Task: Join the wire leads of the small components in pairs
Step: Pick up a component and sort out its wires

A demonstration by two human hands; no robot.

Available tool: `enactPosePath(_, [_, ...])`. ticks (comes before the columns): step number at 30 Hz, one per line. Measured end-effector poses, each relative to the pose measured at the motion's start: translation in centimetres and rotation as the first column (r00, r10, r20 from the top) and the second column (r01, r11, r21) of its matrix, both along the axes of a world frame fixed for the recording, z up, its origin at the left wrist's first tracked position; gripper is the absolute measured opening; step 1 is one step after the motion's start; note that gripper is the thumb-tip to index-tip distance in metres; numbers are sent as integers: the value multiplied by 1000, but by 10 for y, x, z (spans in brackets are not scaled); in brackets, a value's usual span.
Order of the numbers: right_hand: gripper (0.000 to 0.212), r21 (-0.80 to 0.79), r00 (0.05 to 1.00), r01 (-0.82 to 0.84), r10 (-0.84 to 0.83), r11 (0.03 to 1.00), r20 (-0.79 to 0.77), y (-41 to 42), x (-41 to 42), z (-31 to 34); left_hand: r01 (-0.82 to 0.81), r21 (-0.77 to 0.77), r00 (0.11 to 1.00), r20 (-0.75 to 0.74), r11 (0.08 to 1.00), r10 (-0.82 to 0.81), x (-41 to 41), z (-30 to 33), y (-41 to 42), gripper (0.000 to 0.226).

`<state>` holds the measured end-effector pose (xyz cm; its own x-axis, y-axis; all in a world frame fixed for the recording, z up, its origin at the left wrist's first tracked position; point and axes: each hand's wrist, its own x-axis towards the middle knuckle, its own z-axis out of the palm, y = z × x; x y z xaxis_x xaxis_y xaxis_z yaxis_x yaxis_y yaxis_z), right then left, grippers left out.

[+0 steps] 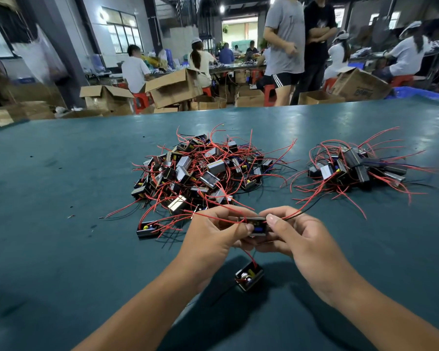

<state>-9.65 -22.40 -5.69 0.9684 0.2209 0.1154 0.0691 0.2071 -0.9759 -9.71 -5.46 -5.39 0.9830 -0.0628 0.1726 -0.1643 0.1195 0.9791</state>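
Nearest, 1 little black box [249, 276] hangs low over the green table [61, 173], between the 2 wrists. A red wire [250, 257] goes from it up into the hands.

Just past it, the left hand [213, 236] and the right hand [302, 236] meet in the middle. Both have curled fingers. Together they pinch a second little box [256, 228] between the thumbs. The left one also seems to hold the wire of the hanging box. A red lead [213, 218] runs off to the left over the left hand. Red and black leads [299, 211] run off to the right from the right hand.

To do this step well, I think the bare ends should sit side by side and be twisted tight. Hold close to the tips so they cannot slip. The tips are too small to see here.

Farther off lies the big pile [195, 173] of boxes with loose wires, most likely still to be done. To its right, well apart, is a smaller pile [357, 165], which may be the finished pairs. Pull the next box out slowly, as those wires could snag.

Far behind, people sit among cardboard boxes [173, 87].
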Motion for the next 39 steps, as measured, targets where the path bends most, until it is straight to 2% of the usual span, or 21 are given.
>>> enactPosePath(3, [33, 18, 1000, 24, -24, 1000, -17, 1, 1, 0, 22, -17, 1000, -9, 1000, -22, 0, -1, 0, 17])
enactPosePath(5, [37, 20, 999, 33, -33, 999, -22, -1, 3, 1, 75, -18, 997, -10, 997, -76, 0, -3, 1, 26])
enactPosePath(8, [32, 35, 998, 59, -58, 998, -27, -5, 4, 2, 115, 111, 991, 57, 987, -122, 0, -3, 3, 37])
enactPosePath(11, [22, 46, 997, 37, -34, 998, -63, -7, 4, 0, -13, 288, 976, 210, 957, -50, -3, -3, 0, 38])
enactPosePath(13, [15, 97, 990, -39, 52, 995, -134, -4, 2, 0, -67, 334, 960, 279, 940, -31, -5, -3, -4, 42])
enactPosePath(15, [18, 173, 971, -97, 131, 980, -198, -3, 2, 0, -82, 367, 947, 319, 927, -42, -6, -4, -6, 42])
enactPosePath(19, [16, 223, 978, -35, 79, 974, -193, -8, 6, 4, -151, 518, 923, 378, 842, -67, -3, -2, -2, 47])
enactPosePath(23, [19, 174, 985, -3, 33, 985, -172, -13, 9, 7, -157, 522, 946, 322, 838, -23, 0, 5, 9, 35])
enactPosePath(27, [24, 131, 976, -47, 73, 990, -205, -19, 15, 7, -177, 640, 945, 322, 748, -52, -3, 11, 15, 12])
enactPosePath(28, [24, 133, 972, -57, 85, 990, -217, -21, 16, 6, -137, 621, 951, 299, 772, -73, -4, 13, 16, 7])
enactPosePath(29, [24, 123, 971, -56, 82, 991, -223, -23, 18, 6, -29, 556, 966, 231, 831, -121, -5, 16, 18, 4])
enactPosePath(30, [22, 103, 972, -43, 65, 994, -224, -25, 20, 6, 114, 461, 973, 129, 880, -194, -7, 21, 21, 6])
enactPosePath(31, [18, 80, 975, -19, 37, 997, -220, -27, 22, 6, 263, 382, 956, 22, 886, -293, -9, 25, 26, 8])
enactPosePath(32, [14, 50, 978, 8, 3, 999, -208, -29, 24, 6, 384, 367, 919, -61, 847, -390, -10, 28, 32, 9])
enactPosePath(34, [8, -65, 987, 42, -52, 997, -151, -35, 28, 3, 479, 572, 862, -160, 666, -482, -9, 31, 41, 18])
enactPosePath(36, [7, -274, 998, 34, -49, 961, -50, -42, 31, 1, 389, 792, 876, -160, 470, -455, -6, 29, 44, 30])
enactPosePath(39, [8, -536, 997, -41, 70, 843, 34, -50, 33, 0, 264, 902, 925, -137, 342, -353, -8, 22, 36, 41])
